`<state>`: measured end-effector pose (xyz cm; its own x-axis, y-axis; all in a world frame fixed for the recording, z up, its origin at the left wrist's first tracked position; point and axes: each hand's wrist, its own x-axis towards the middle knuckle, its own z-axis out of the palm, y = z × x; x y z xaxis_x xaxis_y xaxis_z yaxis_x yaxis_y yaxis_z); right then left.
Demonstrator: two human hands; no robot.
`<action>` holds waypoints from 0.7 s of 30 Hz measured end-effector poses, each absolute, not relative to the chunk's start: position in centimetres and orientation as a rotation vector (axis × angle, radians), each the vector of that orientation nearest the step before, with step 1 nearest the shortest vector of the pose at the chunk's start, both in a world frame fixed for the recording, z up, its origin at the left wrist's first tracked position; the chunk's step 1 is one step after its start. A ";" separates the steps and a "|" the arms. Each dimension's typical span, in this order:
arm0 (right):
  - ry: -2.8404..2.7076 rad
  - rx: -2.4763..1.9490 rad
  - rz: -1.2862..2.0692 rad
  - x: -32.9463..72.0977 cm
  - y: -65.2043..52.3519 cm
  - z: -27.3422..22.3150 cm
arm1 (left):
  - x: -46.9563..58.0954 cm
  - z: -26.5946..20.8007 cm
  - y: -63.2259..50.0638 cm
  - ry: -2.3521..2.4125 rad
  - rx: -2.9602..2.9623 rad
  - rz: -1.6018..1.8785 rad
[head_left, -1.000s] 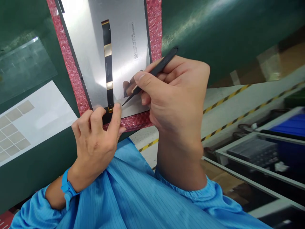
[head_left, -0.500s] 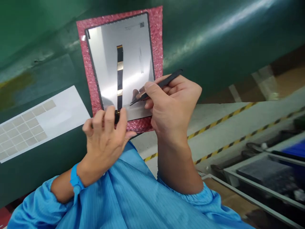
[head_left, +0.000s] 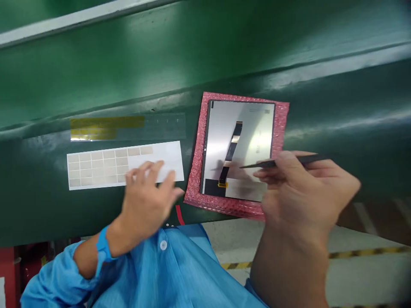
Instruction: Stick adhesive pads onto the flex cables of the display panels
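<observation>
Holding slim, pointed black tweezers point(head_left: 263, 164) between thumb and fingers, my right hand point(head_left: 308, 192) is at the lower right of the flat rectangular panel with silvery back and dark rim point(head_left: 216, 145). The tip points leftward over the panel's lower half; whether it touches, I cannot tell. Along the panel's back, slightly aslant, runs a narrow black ribbon strip with gold bands point(head_left: 231, 150), its amber lower end beside a black patch at the lower left corner. Beneath the panel, showing on every side, is a pink bubble-wrap sheet point(head_left: 195, 175). To the panel's left, my left hand point(head_left: 147, 196), fingers bent and spread, is over the lower edge of a white rectangular sheet with beige squares point(head_left: 167, 154); contact is unclear. Farther from me, also left of the panel, lies a clear plastic strip partly covered in yellow point(head_left: 163, 128).
</observation>
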<state>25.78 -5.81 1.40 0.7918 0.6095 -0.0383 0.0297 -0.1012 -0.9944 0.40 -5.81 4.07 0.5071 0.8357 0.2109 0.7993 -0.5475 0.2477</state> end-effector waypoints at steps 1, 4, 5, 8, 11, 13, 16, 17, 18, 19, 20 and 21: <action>-0.545 -1.564 0.541 24.4 -4.8 2.1 | -0.9 3.9 -4.7 1.481 2.577 0.538; -0.750 -1.419 0.758 19.6 -1.1 2.9 | -3.5 2.3 -1.4 1.566 2.476 0.629; -0.814 -1.391 0.835 18.2 0.1 2.7 | -3.9 1.7 -0.7 1.575 2.457 0.625; -0.939 -1.347 0.993 15.2 2.6 1.3 | -4.0 0.3 0.1 1.593 2.421 0.615; -0.980 -1.376 1.035 14.6 3.5 0.1 | -3.7 -0.1 -0.3 1.595 2.385 0.615; -1.009 -1.424 1.016 14.8 3.5 -0.1 | -3.7 0.0 -0.5 1.582 2.373 0.615; -1.047 -1.463 0.991 15.1 3.3 0.1 | -3.7 0.0 -0.5 1.566 2.366 0.623; -1.057 -1.466 0.989 15.1 3.3 0.1 | -3.7 0.0 -0.5 1.563 2.361 0.626; -1.067 -1.468 0.984 15.0 3.3 0.2 | -3.7 0.0 -0.5 1.561 2.359 0.629; -1.081 -1.471 0.979 15.0 3.3 0.3 | -3.7 -0.1 -0.5 1.558 2.359 0.634; -1.096 -1.473 0.977 15.0 3.3 0.4 | -3.7 -0.1 -0.5 1.555 2.362 0.637; -1.109 -1.476 0.981 15.0 3.4 0.4 | -3.7 -0.2 -0.5 1.553 2.367 0.642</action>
